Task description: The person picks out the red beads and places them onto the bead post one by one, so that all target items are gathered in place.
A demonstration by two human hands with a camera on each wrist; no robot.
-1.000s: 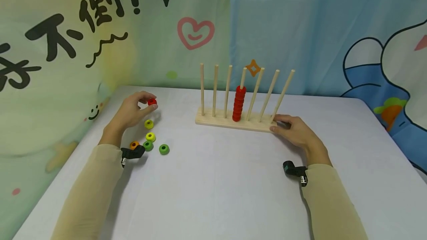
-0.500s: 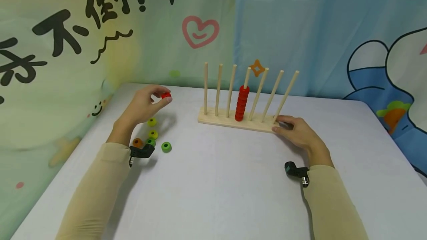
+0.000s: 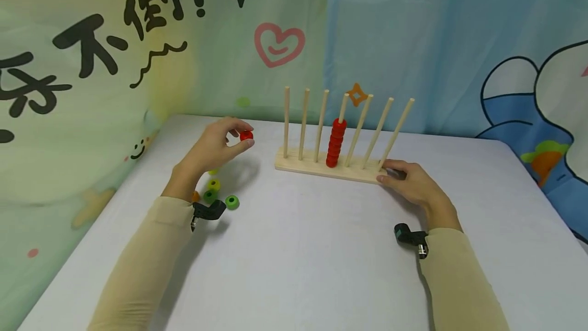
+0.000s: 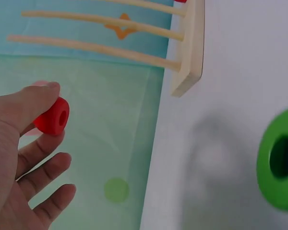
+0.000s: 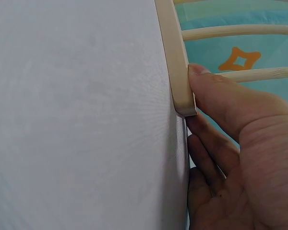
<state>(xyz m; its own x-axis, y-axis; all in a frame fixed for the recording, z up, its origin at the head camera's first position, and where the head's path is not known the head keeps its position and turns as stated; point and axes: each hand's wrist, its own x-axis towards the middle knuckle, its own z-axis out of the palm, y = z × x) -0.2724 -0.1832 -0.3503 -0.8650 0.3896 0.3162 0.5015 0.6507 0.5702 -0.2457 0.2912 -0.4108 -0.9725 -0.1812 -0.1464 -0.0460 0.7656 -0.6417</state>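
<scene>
Between thumb and forefinger my left hand (image 3: 216, 148) pinches a red bead (image 3: 246, 136), raised over the table to the left of the wooden peg rack. In the left wrist view the hole of that red bead (image 4: 62, 118) shows, and the other fingers are spread loosely. The peg rack (image 3: 298, 166) has a flat base with several upright pegs. A stack of red beads (image 3: 336, 143) sits on its middle peg; the other pegs are bare. My right hand (image 3: 415, 185) grips the base's right end, thumb in front, as the right wrist view of the base (image 5: 175, 62) also shows.
Loose beads lie near my left wrist: a green bead (image 3: 231, 202), another green bead (image 3: 210, 196), a yellow bead (image 3: 213, 184), and an orange bead (image 3: 196, 196) partly hidden by the arm. A printed curtain (image 3: 390, 24) hangs behind the white table (image 3: 312, 259).
My left hand has lifted the red bead off the left side and carried it rightward, closer to the rack. The right hand keeps its hold on the base. The head view has shifted slightly.
</scene>
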